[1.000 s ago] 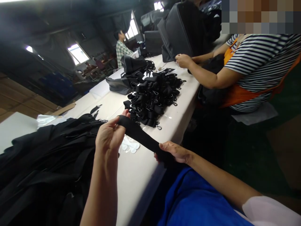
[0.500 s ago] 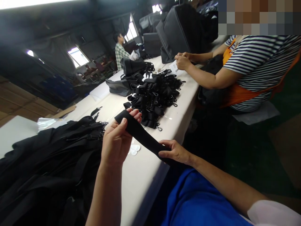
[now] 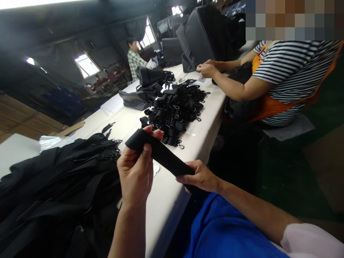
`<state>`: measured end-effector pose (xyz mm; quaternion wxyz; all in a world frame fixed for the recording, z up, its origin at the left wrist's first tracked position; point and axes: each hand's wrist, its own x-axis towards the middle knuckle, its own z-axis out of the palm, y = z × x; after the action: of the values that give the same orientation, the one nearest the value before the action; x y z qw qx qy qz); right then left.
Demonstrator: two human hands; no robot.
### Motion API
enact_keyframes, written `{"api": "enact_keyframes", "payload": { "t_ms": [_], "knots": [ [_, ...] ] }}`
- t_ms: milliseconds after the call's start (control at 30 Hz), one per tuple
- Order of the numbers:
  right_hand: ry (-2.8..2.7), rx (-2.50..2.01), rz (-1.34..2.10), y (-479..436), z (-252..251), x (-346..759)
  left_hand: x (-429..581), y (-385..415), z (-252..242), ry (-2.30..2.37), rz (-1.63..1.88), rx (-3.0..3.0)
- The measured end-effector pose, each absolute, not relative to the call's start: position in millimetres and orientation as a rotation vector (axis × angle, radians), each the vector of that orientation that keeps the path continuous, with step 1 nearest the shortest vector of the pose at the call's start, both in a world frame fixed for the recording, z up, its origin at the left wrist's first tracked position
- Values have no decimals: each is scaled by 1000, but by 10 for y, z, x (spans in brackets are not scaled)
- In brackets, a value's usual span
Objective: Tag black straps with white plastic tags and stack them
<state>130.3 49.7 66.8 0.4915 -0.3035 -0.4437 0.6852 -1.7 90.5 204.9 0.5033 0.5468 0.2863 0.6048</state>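
The left hand pinches a folded black webbing strap; the right hand clasps it farther along.

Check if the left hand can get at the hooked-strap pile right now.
Probably not freely: the left hand grips a black strap. Otherwise, nothing visible blocks the way to the hooked-strap pile just beyond it.

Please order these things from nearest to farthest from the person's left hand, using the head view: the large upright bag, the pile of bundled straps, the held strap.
1. Held strap: in the left hand itself.
2. Pile of bundled straps: just beyond the hand, on the table.
3. Large upright bag: beyond the pile, toward the right.
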Motion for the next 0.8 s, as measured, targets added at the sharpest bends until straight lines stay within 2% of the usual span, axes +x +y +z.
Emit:
{"api": "enact_keyframes", "payload": {
  "t_ms": [100, 267, 333, 467, 600, 800],
  "knots": [
    [-992, -867, 1563, 606, 662, 1333, -97, 763, 2064, 649, 1331, 1392],
    [-821, -823, 1231, 860, 721, 1552, -287, 382, 1977, 656, 621, 1694],
    [-761, -756, 1174, 907, 788, 1641, -309, 248, 1834, 757, 469, 1759],
    [-741, -693, 1165, 878, 885, 1719, -249, 119, 1376, 865, 475, 1656],
    [-888, -716, 1168, 795, 886, 1735, -211, 156, 956, 1092, 623, 1697],
    [-1206, -946, 987, 708, 949, 1798, -317, 371, 792, 1298, 770, 1571]
  ]
}}
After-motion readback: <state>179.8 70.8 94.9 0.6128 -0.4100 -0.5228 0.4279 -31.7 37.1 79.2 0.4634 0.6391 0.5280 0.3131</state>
